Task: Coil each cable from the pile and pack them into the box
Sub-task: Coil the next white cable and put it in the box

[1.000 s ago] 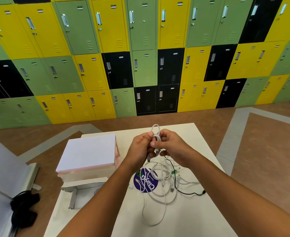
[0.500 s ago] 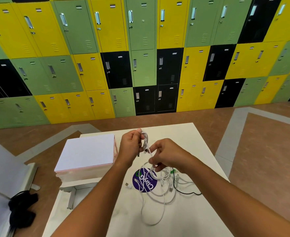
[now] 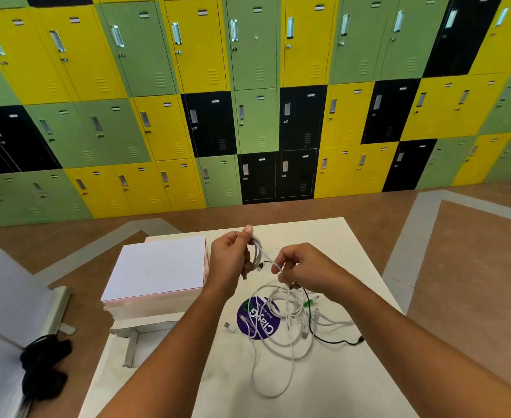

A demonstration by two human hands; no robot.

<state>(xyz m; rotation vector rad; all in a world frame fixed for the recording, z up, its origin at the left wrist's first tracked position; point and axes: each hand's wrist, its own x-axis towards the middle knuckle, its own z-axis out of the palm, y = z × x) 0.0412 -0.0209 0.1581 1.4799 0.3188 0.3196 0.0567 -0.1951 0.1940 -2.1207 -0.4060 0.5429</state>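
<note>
My left hand (image 3: 230,257) holds a small coil of white cable (image 3: 259,254) above the cream table (image 3: 353,245), thumb up, with plug ends dangling below it. My right hand (image 3: 304,268) pinches the same cable's free run a short way to the right. Below my hands lies the pile of tangled cables (image 3: 290,321), mostly white, with one black cable (image 3: 335,340) and a green plug. The white box (image 3: 157,273) stands at the table's left, its lid raised; the open tray (image 3: 145,336) lies in front of it.
A round purple sticker (image 3: 258,319) lies under the pile. A loose white USB plug (image 3: 229,326) lies left of it. Coloured lockers (image 3: 254,101) fill the back wall. A black object (image 3: 41,366) lies on the floor at the left beside a white panel.
My hands, joined around the coil a second ago, have drawn apart. The left moved left with the coil; the right slid right along the cable.
</note>
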